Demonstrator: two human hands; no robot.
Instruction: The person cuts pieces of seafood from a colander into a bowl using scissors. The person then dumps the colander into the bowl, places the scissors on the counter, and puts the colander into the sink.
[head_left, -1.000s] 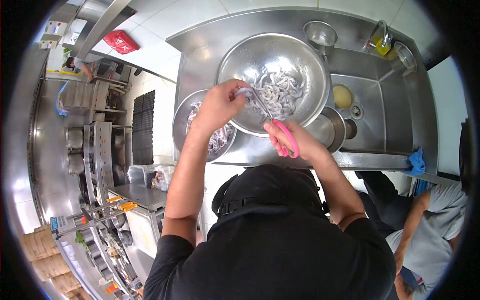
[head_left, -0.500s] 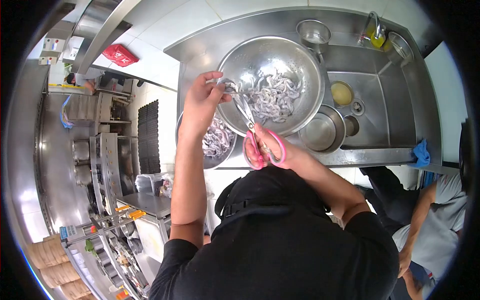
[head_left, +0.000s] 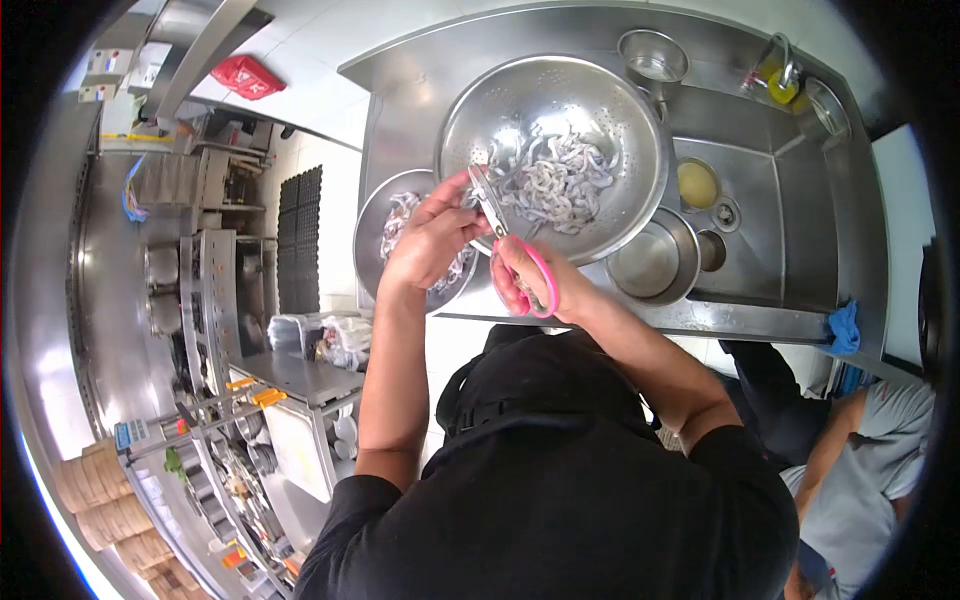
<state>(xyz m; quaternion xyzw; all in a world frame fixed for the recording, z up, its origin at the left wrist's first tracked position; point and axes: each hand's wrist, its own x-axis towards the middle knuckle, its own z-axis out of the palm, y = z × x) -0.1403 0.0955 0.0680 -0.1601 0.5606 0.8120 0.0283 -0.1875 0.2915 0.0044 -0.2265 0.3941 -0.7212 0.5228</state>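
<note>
In my right hand (head_left: 535,280) is a pair of scissors (head_left: 543,285) with pink handles, the blades pointing up and left over the rim of a large perforated steel bowl (head_left: 640,130). Grey-white strips of what looks like seafood (head_left: 565,185) lie heaped inside it. My left hand (head_left: 435,240) is beside the blades at the bowl's left rim, its fingers pinched round a small greyish piece, mostly hidden. Partly under my left wrist stands a smaller steel bowl (head_left: 368,235) with more such strips (head_left: 398,218).
Right of the big bowl are a steel pot (head_left: 645,262), a round yellowish container (head_left: 697,186) in the sink (head_left: 800,230) and a small pot (head_left: 653,58) behind. A blue cloth (head_left: 845,327) hangs at the front edge. Another person (head_left: 860,480) is at the lower right.
My left hand has dropped lower beside the bowl's rim after rising off to the left. The scissors opened and then closed somewhat, and now sit close to my left fingers.
</note>
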